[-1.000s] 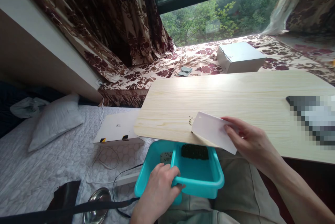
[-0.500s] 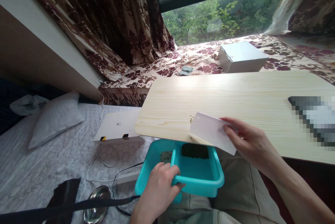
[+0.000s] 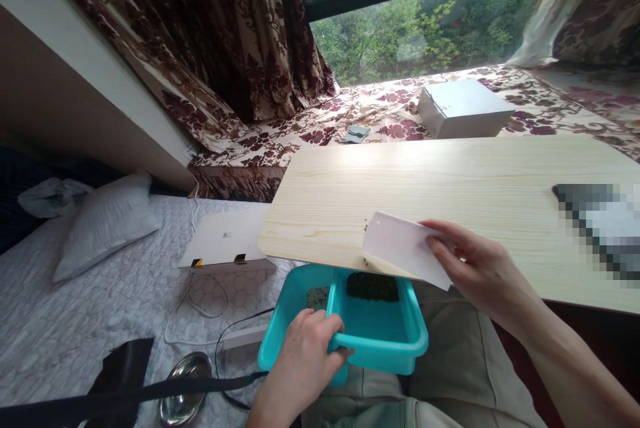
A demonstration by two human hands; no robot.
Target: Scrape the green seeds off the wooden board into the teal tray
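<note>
My left hand [image 3: 311,351] is closed on the near rim of a turquoise two-compartment bin [image 3: 390,348], at its divider. The bin is in front of my lap, under the table's near edge. Dark grains [image 3: 373,287] lie heaped in its right compartment; the left one holds a pale patch with dark specks [image 3: 317,297], partly hidden. In my right hand [image 3: 473,265] is a white plastic scraper [image 3: 400,245], pinched at its right end and slanted on the table by the edge. A few small grains [image 3: 366,224] show beside its left end; whatever is behind it is hidden.
The pale wooden table [image 3: 320,198] carries a blurred-out dark device [image 3: 600,228] at right. A white box [image 3: 225,238] and a steel bowl [image 3: 185,388] lie on the bed at left. Another box [image 3: 465,108] stands on the window seat. A black strap [image 3: 150,396] crosses the lower left.
The scraper has moved slightly left over the tabletop, and fewer grains show beside it. My left hand keeps its hold on the bin.
</note>
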